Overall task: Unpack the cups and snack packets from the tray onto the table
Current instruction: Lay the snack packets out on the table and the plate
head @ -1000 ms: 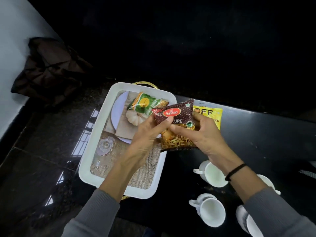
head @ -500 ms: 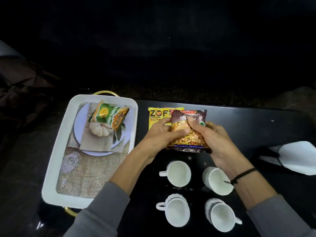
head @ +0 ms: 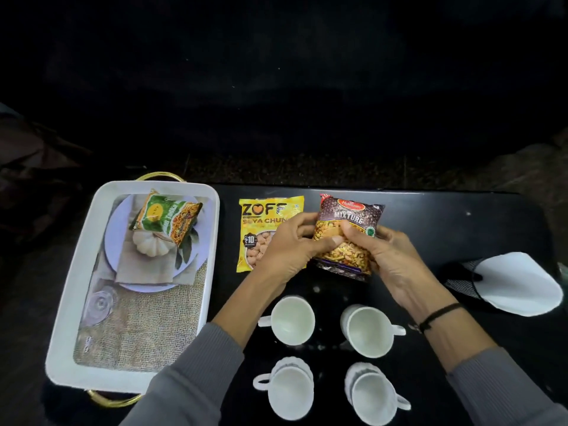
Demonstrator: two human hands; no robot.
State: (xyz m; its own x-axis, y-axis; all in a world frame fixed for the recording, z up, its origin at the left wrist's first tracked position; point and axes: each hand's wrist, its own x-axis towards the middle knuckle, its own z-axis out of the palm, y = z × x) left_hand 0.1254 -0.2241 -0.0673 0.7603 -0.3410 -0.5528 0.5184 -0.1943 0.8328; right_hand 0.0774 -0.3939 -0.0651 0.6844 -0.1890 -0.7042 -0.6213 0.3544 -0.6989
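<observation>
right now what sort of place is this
Probably a home or office tea spot, though darkness hides the room: four white cups and a yellow snack packet sit on a black table beside a white gold-handled serving tray, while the left hand and right hand grip a mixture packet.

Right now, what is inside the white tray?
One green snack packet lies at the far end of the white tray, on a floor that seems printed with a plate, pumpkin and burlap. The left sleeve covers the tray's near right corner.
</observation>
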